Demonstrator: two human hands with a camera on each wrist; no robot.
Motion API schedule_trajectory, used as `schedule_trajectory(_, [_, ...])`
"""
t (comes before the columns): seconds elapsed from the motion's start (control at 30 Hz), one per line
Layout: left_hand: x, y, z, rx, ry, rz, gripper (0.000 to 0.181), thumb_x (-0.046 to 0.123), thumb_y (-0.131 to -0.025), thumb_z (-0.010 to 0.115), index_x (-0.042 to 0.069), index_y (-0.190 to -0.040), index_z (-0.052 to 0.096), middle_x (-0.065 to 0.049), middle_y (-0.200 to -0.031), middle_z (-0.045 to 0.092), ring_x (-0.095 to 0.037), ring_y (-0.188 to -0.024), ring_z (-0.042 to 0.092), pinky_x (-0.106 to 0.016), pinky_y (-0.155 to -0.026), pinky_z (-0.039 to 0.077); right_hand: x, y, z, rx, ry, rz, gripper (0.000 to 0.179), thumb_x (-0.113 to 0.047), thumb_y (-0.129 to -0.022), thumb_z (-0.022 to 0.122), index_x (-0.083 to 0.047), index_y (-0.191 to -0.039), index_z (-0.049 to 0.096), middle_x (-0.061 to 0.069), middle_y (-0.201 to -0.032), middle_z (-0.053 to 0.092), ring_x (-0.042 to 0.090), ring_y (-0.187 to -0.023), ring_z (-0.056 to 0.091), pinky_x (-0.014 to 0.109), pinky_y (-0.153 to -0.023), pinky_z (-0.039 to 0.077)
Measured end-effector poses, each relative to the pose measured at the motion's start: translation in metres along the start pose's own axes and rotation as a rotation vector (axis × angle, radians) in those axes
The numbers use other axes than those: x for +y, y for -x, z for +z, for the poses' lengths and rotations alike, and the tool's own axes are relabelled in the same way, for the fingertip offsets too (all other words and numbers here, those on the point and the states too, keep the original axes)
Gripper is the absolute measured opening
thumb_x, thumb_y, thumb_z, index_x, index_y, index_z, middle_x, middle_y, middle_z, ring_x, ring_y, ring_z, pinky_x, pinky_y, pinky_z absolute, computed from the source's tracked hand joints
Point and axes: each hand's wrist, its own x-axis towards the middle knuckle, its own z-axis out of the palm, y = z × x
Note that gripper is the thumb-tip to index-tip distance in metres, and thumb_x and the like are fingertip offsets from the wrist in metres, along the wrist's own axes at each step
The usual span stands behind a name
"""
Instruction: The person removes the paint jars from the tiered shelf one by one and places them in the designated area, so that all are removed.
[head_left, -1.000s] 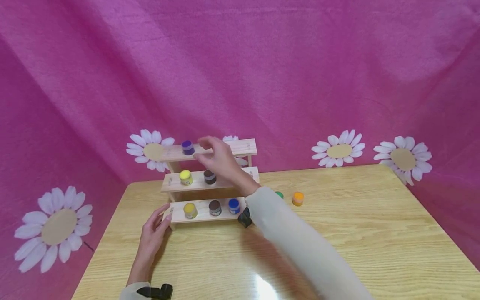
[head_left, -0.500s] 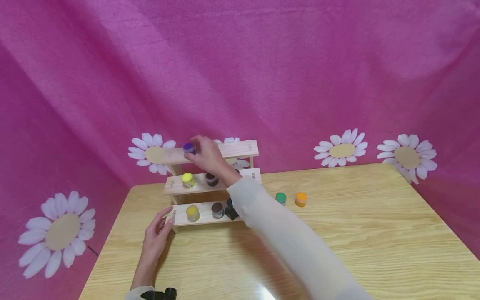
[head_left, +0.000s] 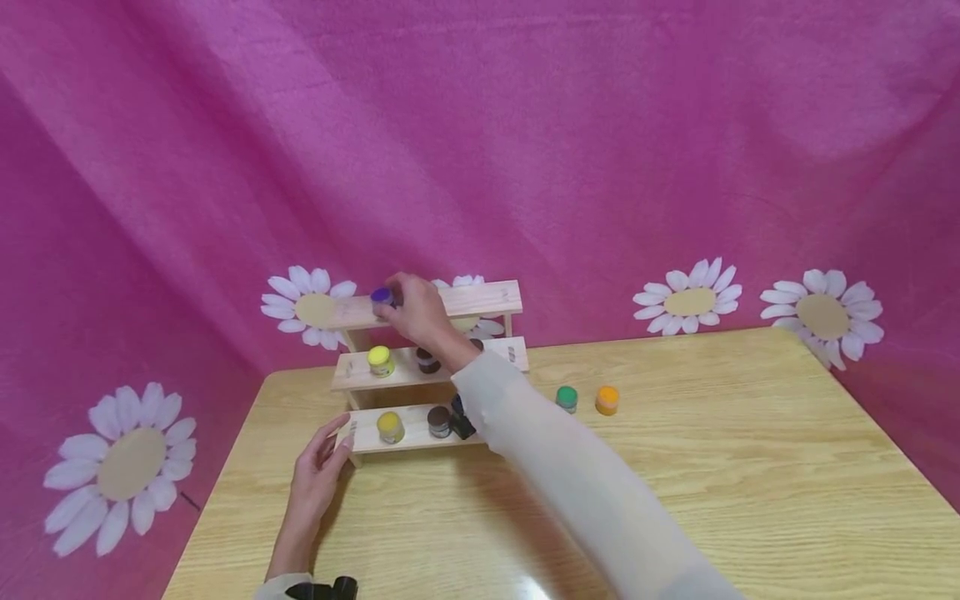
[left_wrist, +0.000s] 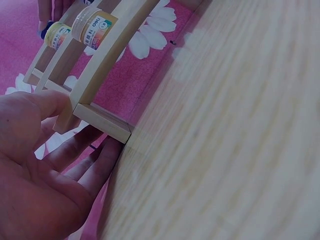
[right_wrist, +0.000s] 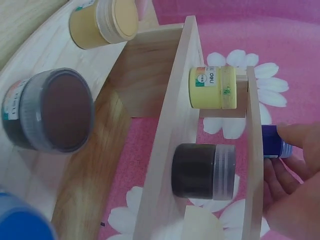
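My right hand (head_left: 423,312) pinches a small purple paint jar (head_left: 382,298) at the left part of the top shelf of a three-step wooden rack (head_left: 491,297). The right wrist view shows thumb and fingers on either side of this jar (right_wrist: 272,142). With thumb over the lowest shelf and fingers by its leg, my left hand (left_wrist: 45,165) holds the rack's front left end. A bright yellow jar (head_left: 380,361) and a dark jar (head_left: 427,360) stand on the middle step. Below are an ochre jar (head_left: 390,427), a brown jar (head_left: 439,421) and a blue jar (right_wrist: 25,220).
To the right of the rack, a green jar (head_left: 567,398) and an orange jar (head_left: 607,400) stand on the wooden table (head_left: 712,467). A pink cloth (head_left: 570,167) with white daisies hangs behind and at the sides. My right forearm crosses the rack's right half.
My right hand has moved left to the purple jar and taken it between thumb and fingers. The left hand stays at the rack's end. The head view has shifted slightly.
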Motion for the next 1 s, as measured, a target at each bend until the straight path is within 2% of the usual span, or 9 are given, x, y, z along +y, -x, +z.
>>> schedule_trajectory(0.23, [0.005,-0.002,0.0,0.009,0.008,0.031,0.045,0.014,-0.106,0.058,0.006,-0.15,0.051,-0.023,-0.147,0.054,0.008,-0.11,0.055,-0.008,-0.092,0.045,0.001,0.017,-0.017,-0.003,-0.081,-0.054,0.034,-0.02,-0.095,0.077,-0.006,-0.124,0.067,0.007,-0.114,0.069,0.017,-0.101,0.064,0.023,-0.088,0.053])
schedule_trajectory(0.57, [0.004,0.0,-0.002,0.002,0.011,0.016,0.044,0.014,-0.108,0.055,0.006,-0.151,0.049,-0.027,-0.142,0.055,0.007,-0.103,0.059,-0.012,-0.087,0.05,-0.002,0.055,-0.054,-0.012,-0.163,-0.106,0.034,-0.019,-0.093,0.078,-0.007,-0.123,0.068,0.004,-0.112,0.071,0.018,-0.106,0.066,0.031,-0.095,0.054])
schedule_trajectory(0.8, [0.001,0.002,0.001,-0.009,0.04,-0.001,0.044,0.013,-0.108,0.054,0.004,-0.151,0.047,-0.027,-0.146,0.051,0.007,-0.103,0.059,-0.014,-0.088,0.052,0.016,0.091,-0.073,0.008,-0.216,-0.089,0.031,-0.014,-0.09,0.08,-0.005,-0.118,0.069,0.006,-0.111,0.072,0.019,-0.102,0.068,0.035,-0.093,0.057])
schedule_trajectory(1.0, [0.003,0.002,0.001,-0.021,0.021,-0.013,0.046,0.016,-0.108,0.053,0.006,-0.153,0.046,-0.024,-0.15,0.049,0.009,-0.106,0.056,-0.01,-0.089,0.049,0.035,0.12,-0.088,0.067,-0.232,-0.145,0.034,-0.01,-0.089,0.081,-0.003,-0.12,0.069,0.009,-0.11,0.073,0.022,-0.099,0.07,0.036,-0.09,0.059])
